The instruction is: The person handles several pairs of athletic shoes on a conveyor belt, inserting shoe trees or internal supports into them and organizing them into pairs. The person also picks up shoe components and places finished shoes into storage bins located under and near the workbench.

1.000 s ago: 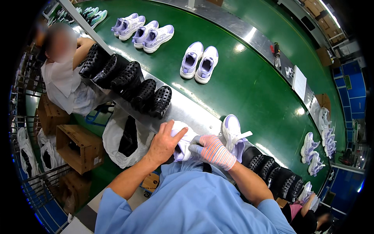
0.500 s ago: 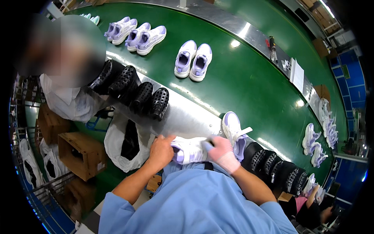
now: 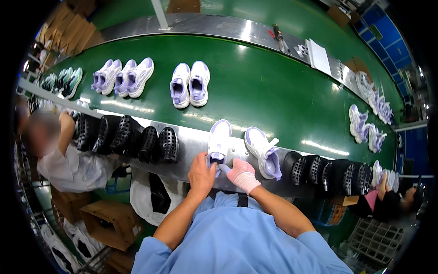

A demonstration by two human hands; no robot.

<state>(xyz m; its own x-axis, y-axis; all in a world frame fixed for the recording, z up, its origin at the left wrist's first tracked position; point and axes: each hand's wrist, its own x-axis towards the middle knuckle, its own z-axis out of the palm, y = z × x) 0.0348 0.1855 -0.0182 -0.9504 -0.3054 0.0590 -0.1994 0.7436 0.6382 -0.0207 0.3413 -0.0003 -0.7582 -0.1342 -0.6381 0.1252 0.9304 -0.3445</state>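
Note:
A white and lavender sneaker [image 3: 220, 137] lies toe away from me on the metal edge in front of me. My bare left hand [image 3: 201, 174] grips its heel end from the left, the fingers at the collar. On the other side of the heel is my right hand [image 3: 242, 176], in a pink striped glove with lavender fingertips; its fingers close on the back of the collar. Just to the right stands a second sneaker [image 3: 261, 148] of the same kind, apart from both hands, its tongue sticking out sideways.
Black perforated shoe forms [image 3: 123, 134] line the metal edge at left, with more black forms [image 3: 326, 171] at right. Matching sneakers [image 3: 189, 84] stand on the green belt [image 3: 273, 96]. A white-lined bin [image 3: 155, 194] and cardboard box [image 3: 112, 223] are at lower left. Co-workers sit at both sides.
The sneaker, held sideways near my body before, is now toe-forward on the metal edge beside the other one. Both hands have moved to its heel. My view has shifted.

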